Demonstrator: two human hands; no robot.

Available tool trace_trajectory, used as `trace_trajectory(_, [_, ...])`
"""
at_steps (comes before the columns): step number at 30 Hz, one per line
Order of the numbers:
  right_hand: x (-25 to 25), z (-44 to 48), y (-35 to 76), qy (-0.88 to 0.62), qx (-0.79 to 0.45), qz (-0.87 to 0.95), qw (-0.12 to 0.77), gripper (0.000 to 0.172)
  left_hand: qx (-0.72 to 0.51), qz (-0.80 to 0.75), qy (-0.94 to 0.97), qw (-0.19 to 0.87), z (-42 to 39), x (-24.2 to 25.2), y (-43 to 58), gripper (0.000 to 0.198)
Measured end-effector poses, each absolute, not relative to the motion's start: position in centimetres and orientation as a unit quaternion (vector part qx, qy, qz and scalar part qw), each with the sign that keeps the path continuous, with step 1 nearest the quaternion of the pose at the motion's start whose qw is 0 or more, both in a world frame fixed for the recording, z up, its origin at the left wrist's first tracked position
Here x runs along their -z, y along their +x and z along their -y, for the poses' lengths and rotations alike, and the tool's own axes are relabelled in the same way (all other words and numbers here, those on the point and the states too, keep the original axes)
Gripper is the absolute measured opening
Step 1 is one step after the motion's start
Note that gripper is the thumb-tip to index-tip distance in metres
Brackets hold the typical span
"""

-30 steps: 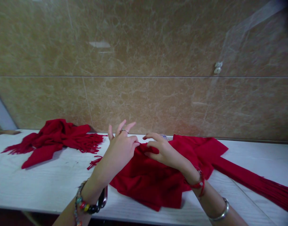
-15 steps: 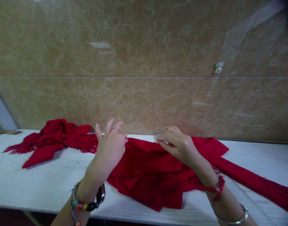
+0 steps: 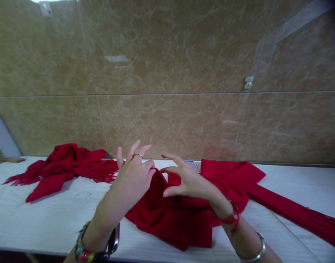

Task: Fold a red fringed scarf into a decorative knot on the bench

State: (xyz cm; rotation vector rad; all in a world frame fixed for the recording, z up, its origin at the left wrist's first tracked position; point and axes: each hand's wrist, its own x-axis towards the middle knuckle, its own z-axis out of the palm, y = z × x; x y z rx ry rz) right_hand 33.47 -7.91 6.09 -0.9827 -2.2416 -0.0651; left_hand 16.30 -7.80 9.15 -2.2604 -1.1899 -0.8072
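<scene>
A red scarf [image 3: 178, 223] lies bunched on the white table in front of me. My left hand [image 3: 134, 179] pinches its upper edge between thumb and forefinger, with the other fingers raised. Just right of that pinch, my right hand [image 3: 188, 182] hovers over the cloth, thumb and fingers apart and nothing between them. Further right lies more flat red cloth [image 3: 230, 175], with a long fringed strip [image 3: 293, 212] reaching the right edge. Whether this cloth is one piece with the pinched part, I cannot tell.
Another red fringed scarf [image 3: 66, 160] lies crumpled at the left. A flat, pale-framed object like a phone [image 3: 192, 165] lies behind my right hand. A brown tiled wall [image 3: 167, 124] rises directly behind the white table [image 3: 82, 208].
My right hand has let go of the scarf's upper edge and moved left toward my left hand, its fingers spreading. The scarf's top edge has sagged, uncovering the phone-like object and cloth behind.
</scene>
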Motion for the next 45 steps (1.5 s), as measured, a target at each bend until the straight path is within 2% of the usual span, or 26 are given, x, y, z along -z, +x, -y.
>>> trace_trajectory(2, [-5.9,8.4,32.7,-0.413,0.084,0.835,0.354,0.043,0.298,0.437,-0.815,0.235,7.5,-9.1,16.0,0.02])
trace_trajectory(5, [-5.5,8.5,31.9,-0.434,0.168,0.811,0.355,0.006,0.3,0.444,-0.811,0.234,7.2,-9.0,15.7,0.021])
trace_trajectory(8, [-5.5,8.2,32.7,-0.44,0.187,0.799,0.363,0.011,0.31,0.453,-0.799,0.245,7.0,-9.2,15.0,0.021])
trace_trajectory(12, [-6.0,7.8,34.9,-0.481,0.212,0.758,0.386,0.008,0.345,0.475,-0.766,0.263,6.6,-9.6,13.9,0.02])
trace_trajectory(15, [-6.3,7.7,35.6,-0.477,0.166,0.759,0.41,0.005,0.365,0.49,-0.747,0.264,6.3,-9.5,13.6,0.02])
trace_trajectory(17, [-6.2,7.6,35.5,-0.458,0.136,0.771,0.421,0.009,0.373,0.497,-0.739,0.261,6.2,-9.4,13.6,0.02])
trace_trajectory(21, [-5.7,6.9,35.5,-0.482,0.238,0.713,0.45,0.018,0.372,0.495,-0.743,0.255,6.2,-9.2,13.9,0.02])
trace_trajectory(27, [-5.9,6.2,37.6,-0.49,0.27,0.692,0.457,0.011,0.389,0.51,-0.724,0.255,6.3,-9.8,13.1,0.02])
trace_trajectory(32, [-7.4,7.3,39.4,-0.471,0.324,0.621,0.536,0.024,0.398,0.575,-0.645,0.308,5.7,-11.3,10.1,0.029])
trace_trajectory(35, [-7.8,7.4,39.3,-0.443,0.267,0.626,0.584,0.022,0.367,0.598,-0.651,0.29,5.0,-11.8,9.1,0.034])
trace_trajectory(38, [-6.8,6.7,37.4,-0.408,0.158,0.712,0.548,0.004,0.327,0.536,-0.748,0.215,4.6,-11.5,10.6,0.024])
trace_trajectory(39, [-6.2,6.2,36.4,-0.396,0.119,0.745,0.524,0.008,0.314,0.505,-0.781,0.191,4.7,-11.2,11.5,0.02])
trace_trajectory(43, [-3.8,4.7,33.2,-0.362,-0.055,0.827,0.427,0.045,0.258,0.382,-0.88,0.115,5.3,-10.1,14.8,0.02])
trace_trajectory(45, [-3.3,4.3,32.6,-0.336,-0.125,0.846,0.394,0.048,0.243,0.346,-0.902,0.089,5.6,-9.9,15.5,0.022])
